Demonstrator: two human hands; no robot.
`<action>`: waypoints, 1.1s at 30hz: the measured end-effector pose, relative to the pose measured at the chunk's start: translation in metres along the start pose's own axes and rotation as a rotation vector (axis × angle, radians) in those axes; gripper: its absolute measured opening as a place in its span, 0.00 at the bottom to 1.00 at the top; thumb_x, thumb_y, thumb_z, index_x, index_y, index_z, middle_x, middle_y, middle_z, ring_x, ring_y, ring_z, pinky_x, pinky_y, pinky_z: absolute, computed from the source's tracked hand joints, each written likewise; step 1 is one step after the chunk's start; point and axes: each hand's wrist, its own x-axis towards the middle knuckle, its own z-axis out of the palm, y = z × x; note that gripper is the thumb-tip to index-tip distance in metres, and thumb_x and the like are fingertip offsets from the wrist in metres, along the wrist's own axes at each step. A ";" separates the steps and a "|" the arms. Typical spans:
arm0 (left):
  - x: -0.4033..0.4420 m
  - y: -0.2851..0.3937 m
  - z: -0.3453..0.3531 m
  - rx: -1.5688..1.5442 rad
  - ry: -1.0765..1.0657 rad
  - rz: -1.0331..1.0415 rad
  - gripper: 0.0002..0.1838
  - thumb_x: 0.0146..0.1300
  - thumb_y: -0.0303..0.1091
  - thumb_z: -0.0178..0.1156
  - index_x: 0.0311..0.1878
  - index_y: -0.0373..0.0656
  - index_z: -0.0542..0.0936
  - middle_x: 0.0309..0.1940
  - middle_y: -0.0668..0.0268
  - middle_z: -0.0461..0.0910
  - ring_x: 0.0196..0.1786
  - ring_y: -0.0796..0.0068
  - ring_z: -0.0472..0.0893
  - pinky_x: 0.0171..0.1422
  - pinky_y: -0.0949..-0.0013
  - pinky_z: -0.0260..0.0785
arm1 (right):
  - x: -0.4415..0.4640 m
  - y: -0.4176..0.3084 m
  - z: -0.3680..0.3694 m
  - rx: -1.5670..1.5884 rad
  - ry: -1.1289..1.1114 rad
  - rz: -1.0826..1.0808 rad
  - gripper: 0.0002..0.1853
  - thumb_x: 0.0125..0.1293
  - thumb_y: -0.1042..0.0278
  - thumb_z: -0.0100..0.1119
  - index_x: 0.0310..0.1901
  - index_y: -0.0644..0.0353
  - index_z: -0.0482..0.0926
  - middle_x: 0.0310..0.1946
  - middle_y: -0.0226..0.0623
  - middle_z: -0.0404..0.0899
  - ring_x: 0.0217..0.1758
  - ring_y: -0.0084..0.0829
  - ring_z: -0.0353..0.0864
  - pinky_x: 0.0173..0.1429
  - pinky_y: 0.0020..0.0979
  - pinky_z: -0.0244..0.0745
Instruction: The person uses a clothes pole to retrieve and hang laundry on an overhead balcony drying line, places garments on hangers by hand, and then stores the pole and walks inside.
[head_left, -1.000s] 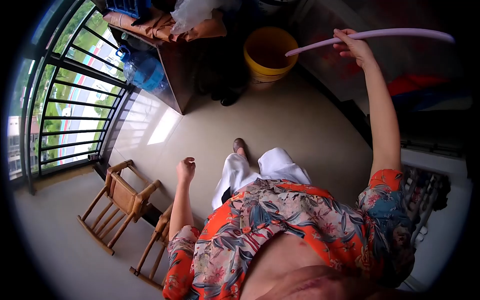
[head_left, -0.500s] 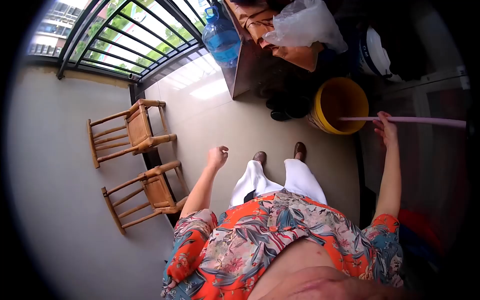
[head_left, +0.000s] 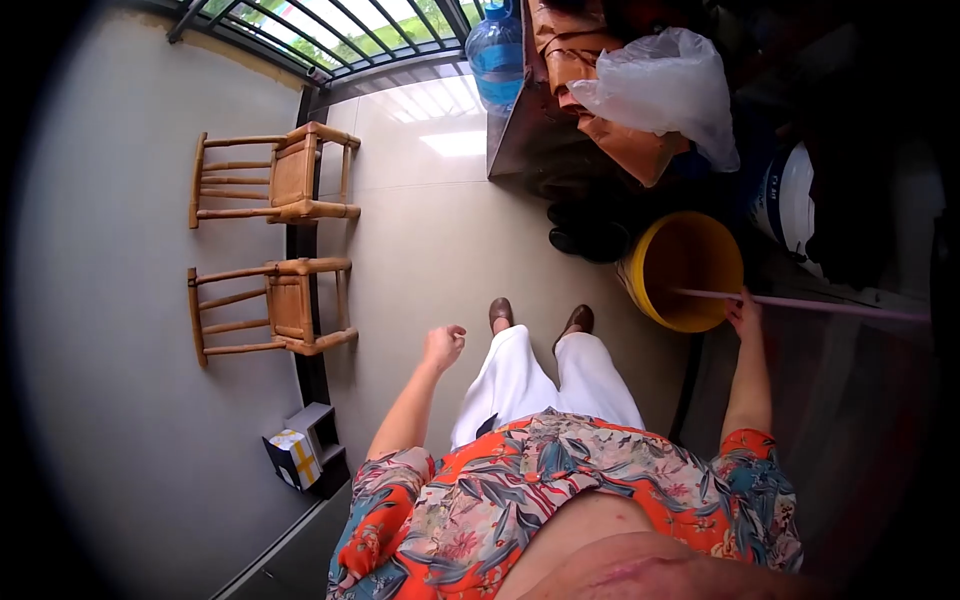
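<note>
A long pale pink tube point(head_left: 830, 305) is in my right hand point(head_left: 743, 315), whose fingers close round it beside the rim of a yellow bucket point(head_left: 735, 270). One end of the tube reaches into the bucket; the other runs off to the right into shadow. My left hand point(head_left: 444, 347) hangs over the floor to the left of my legs, its fingers curled with nothing visible in them.
Two bamboo chairs point(head_left: 292, 180) stand along the left wall. A small box point(head_left: 295, 457) lies below them. At the top are a blue water bottle point(head_left: 496, 58), a cabinet point(head_left: 510, 140), a clear plastic bag point(head_left: 665, 85) and dark shoes point(head_left: 590, 240). A white bucket point(head_left: 797, 205) is at the right.
The view has turned and shifted, so chairs and bucket sit elsewhere in it. My feet now stand side by side. My right hand has come closer to the bucket's rim, still holding the tube.
</note>
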 end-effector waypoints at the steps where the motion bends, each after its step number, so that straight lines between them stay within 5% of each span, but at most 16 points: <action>1: -0.005 -0.008 0.005 -0.005 0.006 0.000 0.15 0.44 0.33 0.52 0.37 0.48 0.81 0.30 0.59 0.80 0.37 0.61 0.79 0.45 0.64 0.71 | 0.002 -0.003 0.001 -0.011 -0.005 0.006 0.16 0.60 0.55 0.56 0.43 0.58 0.71 0.25 0.34 0.70 0.27 0.28 0.75 0.24 0.29 0.68; 12: -0.023 -0.131 -0.029 -0.099 0.031 -0.131 0.14 0.47 0.33 0.53 0.38 0.48 0.80 0.30 0.58 0.80 0.38 0.61 0.78 0.46 0.63 0.70 | -0.071 0.011 0.076 0.007 0.067 0.071 0.13 0.63 0.60 0.50 0.27 0.58 0.66 0.09 0.29 0.57 0.07 0.25 0.51 0.15 0.30 0.54; 15: -0.017 -0.157 -0.029 -0.141 0.057 -0.083 0.14 0.47 0.33 0.53 0.38 0.47 0.80 0.29 0.59 0.80 0.36 0.63 0.78 0.44 0.64 0.70 | -0.080 0.044 0.083 -0.352 0.144 0.068 0.09 0.62 0.60 0.50 0.39 0.54 0.70 0.28 0.30 0.71 0.20 0.26 0.70 0.21 0.31 0.68; 17: -0.011 -0.170 -0.002 -0.161 0.101 -0.041 0.13 0.47 0.33 0.53 0.37 0.45 0.80 0.26 0.61 0.80 0.30 0.68 0.79 0.38 0.67 0.71 | -0.085 0.072 0.085 -0.467 0.137 0.016 0.10 0.61 0.60 0.50 0.41 0.53 0.70 0.30 0.30 0.71 0.24 0.27 0.73 0.22 0.32 0.70; 19: -0.014 -0.172 0.003 -0.186 0.030 -0.122 0.14 0.47 0.33 0.53 0.39 0.49 0.80 0.29 0.61 0.80 0.37 0.63 0.78 0.44 0.64 0.70 | -0.108 0.089 0.102 -0.634 0.075 -0.017 0.11 0.61 0.61 0.50 0.44 0.52 0.68 0.32 0.30 0.72 0.30 0.29 0.78 0.23 0.34 0.72; 27: 0.028 -0.258 0.030 -0.235 0.037 -0.238 0.13 0.47 0.34 0.54 0.38 0.50 0.80 0.28 0.62 0.80 0.37 0.64 0.79 0.45 0.64 0.70 | -0.161 0.207 0.212 -1.016 -0.376 0.004 0.18 0.59 0.63 0.51 0.50 0.59 0.68 0.39 0.33 0.74 0.32 0.26 0.78 0.24 0.27 0.72; 33: 0.049 -0.304 0.074 -0.354 0.035 -0.346 0.11 0.48 0.34 0.56 0.37 0.50 0.80 0.29 0.62 0.80 0.35 0.67 0.79 0.43 0.65 0.71 | -0.158 0.276 0.217 -1.160 -0.562 0.073 0.18 0.60 0.63 0.51 0.50 0.61 0.69 0.37 0.32 0.75 0.33 0.24 0.78 0.27 0.24 0.72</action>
